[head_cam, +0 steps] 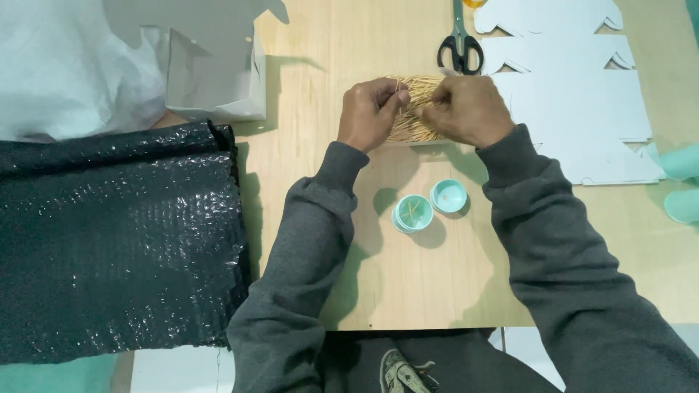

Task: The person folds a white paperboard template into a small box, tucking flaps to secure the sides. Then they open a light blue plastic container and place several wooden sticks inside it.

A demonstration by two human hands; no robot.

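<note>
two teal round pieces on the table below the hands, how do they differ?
The left teal container looks deeper, with a visible side wall, and has a few thin sticks inside; the right teal lid looks shallow and empty. The container sits nearer the person, the lid closer to the toothpick pile that both the left hand and the right hand are working in. Shared: same teal colour, round, open side up, lying side by side on the wooden table.
</note>
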